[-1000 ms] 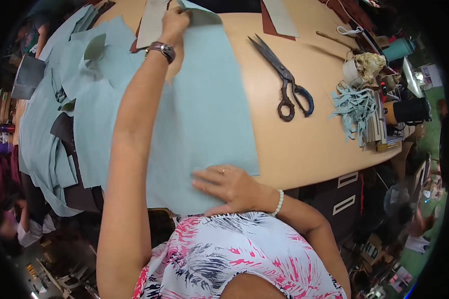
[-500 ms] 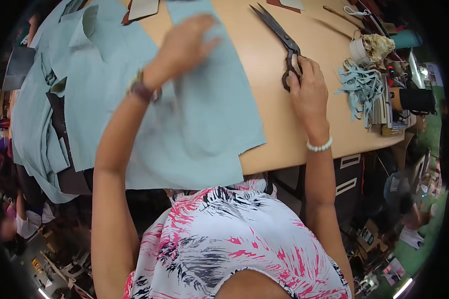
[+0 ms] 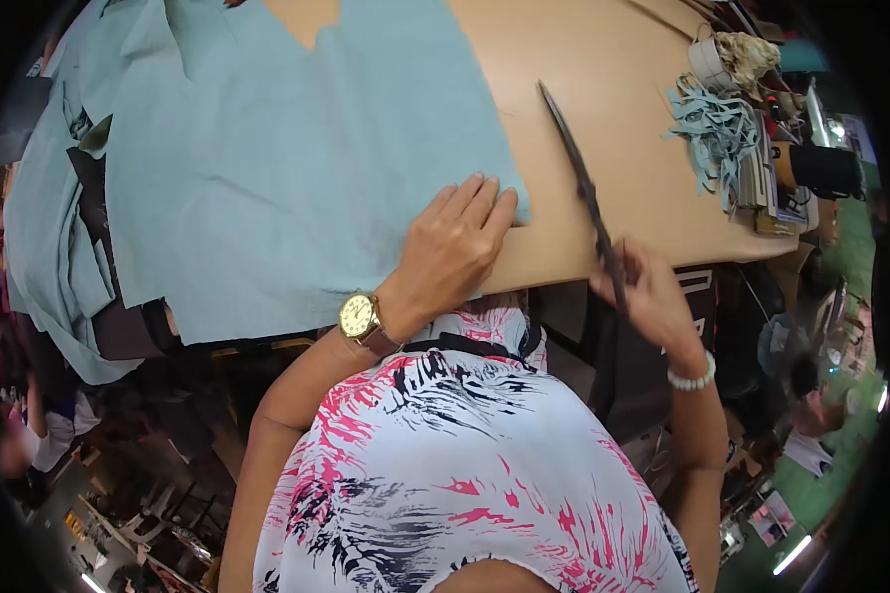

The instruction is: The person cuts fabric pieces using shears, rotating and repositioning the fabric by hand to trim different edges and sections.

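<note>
A large sheet of light blue fabric (image 3: 267, 188) is spread over the left and middle of the table. My left hand (image 3: 455, 237) lies flat on its near right part, fingers extended toward the fabric's right edge. Dark metal scissors (image 3: 585, 183) are in my right hand (image 3: 648, 296), which is closed around the handles over the table's front edge. Their blades point away from me and are seen edge-on, to the right of the fabric and apart from it. The handle loops are partly hidden by my fingers and slightly blurred.
On the right of the wooden table (image 3: 613, 119) is a heap of thin blue fabric strips (image 3: 712, 128), beside a white container (image 3: 709, 64) and stacked books or papers (image 3: 756, 183). A dark cylindrical object (image 3: 826, 173) lies beyond them. More folded blue fabric (image 3: 44, 237) hangs at the left.
My left hand came down and nearer onto the fabric's right part. My right hand lifted the scissors off the table and drew them toward me, turning them edge-on.
</note>
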Tool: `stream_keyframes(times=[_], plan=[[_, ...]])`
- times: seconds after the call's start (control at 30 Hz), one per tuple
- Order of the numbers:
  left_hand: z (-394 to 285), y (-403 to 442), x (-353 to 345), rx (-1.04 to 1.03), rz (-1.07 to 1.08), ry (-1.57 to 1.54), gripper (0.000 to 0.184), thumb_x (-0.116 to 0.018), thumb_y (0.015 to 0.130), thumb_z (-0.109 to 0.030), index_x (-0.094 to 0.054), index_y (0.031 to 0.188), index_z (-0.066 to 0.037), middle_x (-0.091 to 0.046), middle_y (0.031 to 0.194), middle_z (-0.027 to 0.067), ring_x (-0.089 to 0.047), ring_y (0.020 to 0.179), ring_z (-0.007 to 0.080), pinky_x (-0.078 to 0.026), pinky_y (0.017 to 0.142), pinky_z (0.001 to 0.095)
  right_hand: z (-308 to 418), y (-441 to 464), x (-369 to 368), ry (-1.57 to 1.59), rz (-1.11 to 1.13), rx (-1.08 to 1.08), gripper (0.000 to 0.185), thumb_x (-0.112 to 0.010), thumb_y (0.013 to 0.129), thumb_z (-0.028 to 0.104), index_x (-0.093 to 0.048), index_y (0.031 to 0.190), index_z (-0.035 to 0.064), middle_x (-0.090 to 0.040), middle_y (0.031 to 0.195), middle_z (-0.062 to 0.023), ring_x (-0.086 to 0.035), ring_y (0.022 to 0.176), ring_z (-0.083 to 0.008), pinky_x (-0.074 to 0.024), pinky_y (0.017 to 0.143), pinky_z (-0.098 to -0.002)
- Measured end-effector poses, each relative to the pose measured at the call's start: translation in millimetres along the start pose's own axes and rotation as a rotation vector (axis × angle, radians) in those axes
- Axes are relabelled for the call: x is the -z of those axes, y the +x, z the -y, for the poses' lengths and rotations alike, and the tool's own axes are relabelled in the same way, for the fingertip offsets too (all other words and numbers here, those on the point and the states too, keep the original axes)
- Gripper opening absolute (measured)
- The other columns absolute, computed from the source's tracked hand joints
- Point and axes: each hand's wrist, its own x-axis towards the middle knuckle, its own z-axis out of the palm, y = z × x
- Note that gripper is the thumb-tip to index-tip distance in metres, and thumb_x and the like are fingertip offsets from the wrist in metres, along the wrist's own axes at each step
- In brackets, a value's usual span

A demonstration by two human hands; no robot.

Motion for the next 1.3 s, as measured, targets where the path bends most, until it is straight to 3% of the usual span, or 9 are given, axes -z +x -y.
stream_keyframes(times=[0.17, 0.2, 0.37, 0.57, 0.77, 1.3], plan=[[-1.9, -2.3, -1.8, -0.026, -0.033, 0.017, 0.034, -0.062, 0.065, -0.004, -0.059, 0.099, 0.0, -0.06, 0.102, 0.014, -0.059, 0.094, 0.0283, -0.049, 0.078, 0.0355, -41.4, -66.3, -25.7, 0.275, 0.144, -0.169, 0.023, -0.071, 0.071, 0.005, -0.049, 0.077, 0.0039, -0.051, 0.069, 0.0022, -0.046, 0.062, -0.004, -0.039, 0.055, -0.0206], [-2.8, -2.2, 0.0, -0.028, -0.027, 0.017, 0.033, -0.062, 0.066, -0.004, -0.059, 0.098, 0.0, -0.06, 0.102, 0.0136, -0.059, 0.094, 0.0282, -0.049, 0.077, 0.0355, -36.4, -76.6, -30.7, 0.446, 0.18, -0.317, 0.024, -0.072, 0.071, 0.005, -0.049, 0.075, 0.0044, -0.05, 0.065, 0.0021, -0.047, 0.058, -0.0045, -0.0383, 0.052, -0.0202], [-3.3, -5.4, -1.1, -0.052, -0.059, -0.016, 0.026, -0.061, 0.067, -0.005, -0.061, 0.093, 0.0, -0.061, 0.097, 0.0117, -0.06, 0.091, 0.0275, -0.05, 0.075, 0.0352, -38.0, -101.0, -41.3, 0.563, 0.217, -0.176, 0.028, -0.073, 0.068, 0.018, -0.05, 0.071, 0.0029, -0.048, 0.061, 0.0032, -0.046, 0.053, -0.0042, -0.0353, 0.047, -0.0185], [-9.5, -1.5, -2.1, -0.092, -0.098, -0.033, 0.025, -0.06, 0.065, -0.009, -0.062, 0.089, -0.002, -0.061, 0.093, 0.0107, -0.061, 0.088, 0.026, -0.05, 0.074, 0.0343, -19.5, -89.9, -49.4, 0.442, 0.207, -0.213, 0.029, -0.071, 0.069, 0.022, -0.051, 0.073, 0.002, -0.047, 0.058, 0.0034, -0.042, 0.051, -0.0037, -0.0334, 0.046, -0.0195], [-11.4, -0.1, -5.8, -0.138, -0.115, -0.013, 0.025, -0.057, 0.065, -0.01, -0.063, 0.088, -0.002, -0.061, 0.093, 0.0113, -0.06, 0.088, 0.025, -0.05, 0.074, 0.0346, -19.7, -71.7, -65.8, 0.24, 0.11, -0.095, 0.031, -0.071, 0.068, 0.022, -0.05, 0.073, 0.0015, -0.047, 0.056, 0.0, -0.039, 0.05, -0.0058, -0.0326, 0.046, -0.0228], [-13.6, -1.0, -4.3, -0.143, -0.074, -0.004, 0.025, -0.056, 0.067, -0.01, -0.062, 0.089, 0.0, -0.061, 0.094, 0.0115, -0.059, 0.09, 0.0245, -0.048, 0.077, 0.0355, -23.0, -65.8, -75.4, 0.362, 0.059, -0.082, 0.03, -0.072, 0.069, 0.02, -0.048, 0.074, 0.0025, -0.046, 0.06, 0.0004, -0.037, 0.054, -0.0053, -0.032, 0.048, -0.0226]])
